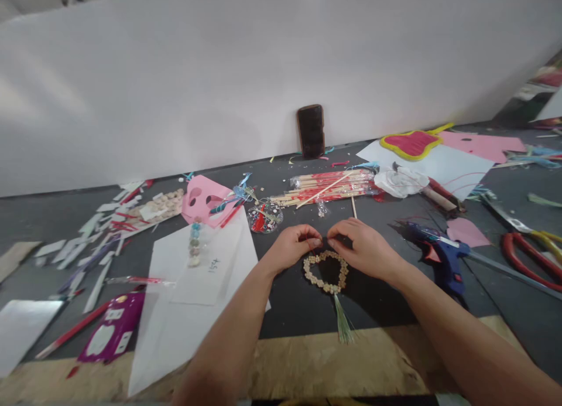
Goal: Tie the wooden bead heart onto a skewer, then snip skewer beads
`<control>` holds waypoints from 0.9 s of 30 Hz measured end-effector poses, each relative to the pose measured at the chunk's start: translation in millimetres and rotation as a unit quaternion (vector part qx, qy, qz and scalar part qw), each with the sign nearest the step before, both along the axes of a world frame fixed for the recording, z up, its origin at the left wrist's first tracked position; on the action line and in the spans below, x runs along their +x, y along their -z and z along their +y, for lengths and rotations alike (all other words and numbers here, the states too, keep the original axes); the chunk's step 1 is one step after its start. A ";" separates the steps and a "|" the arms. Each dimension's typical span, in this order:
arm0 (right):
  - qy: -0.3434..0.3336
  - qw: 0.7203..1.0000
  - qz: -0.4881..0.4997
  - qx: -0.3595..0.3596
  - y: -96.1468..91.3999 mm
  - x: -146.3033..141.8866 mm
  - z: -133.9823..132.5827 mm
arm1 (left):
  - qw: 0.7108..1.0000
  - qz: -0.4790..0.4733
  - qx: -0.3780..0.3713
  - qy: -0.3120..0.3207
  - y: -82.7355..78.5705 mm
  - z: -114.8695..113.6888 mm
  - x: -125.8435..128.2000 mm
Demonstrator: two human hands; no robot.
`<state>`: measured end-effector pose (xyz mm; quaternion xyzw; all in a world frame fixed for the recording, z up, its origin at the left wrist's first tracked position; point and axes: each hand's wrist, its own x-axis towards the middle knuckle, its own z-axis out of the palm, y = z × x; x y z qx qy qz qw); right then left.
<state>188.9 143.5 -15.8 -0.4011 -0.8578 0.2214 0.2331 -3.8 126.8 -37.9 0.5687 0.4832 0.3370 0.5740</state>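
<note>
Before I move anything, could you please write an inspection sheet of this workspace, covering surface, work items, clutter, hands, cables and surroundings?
Surface: dark table with a wooden front edge.
Work items: bead bracelet with a pale green tassel.
Clutter: white sheets at left, bundled sticks behind, glue gun and scissors at right.
Hands: left hand and right hand pinched at the bracelet's far end; anything between the fingertips is too small to tell.
Cables: nothing seen clearly.
Surroundings: phone upright before a white wall.
</note>
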 end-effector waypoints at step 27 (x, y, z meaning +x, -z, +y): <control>0.019 0.996 -0.087 -0.012 4.8 -17.3 -16.4 | 0.997 0.027 0.040 -0.063 -3.6 -4.1 8.6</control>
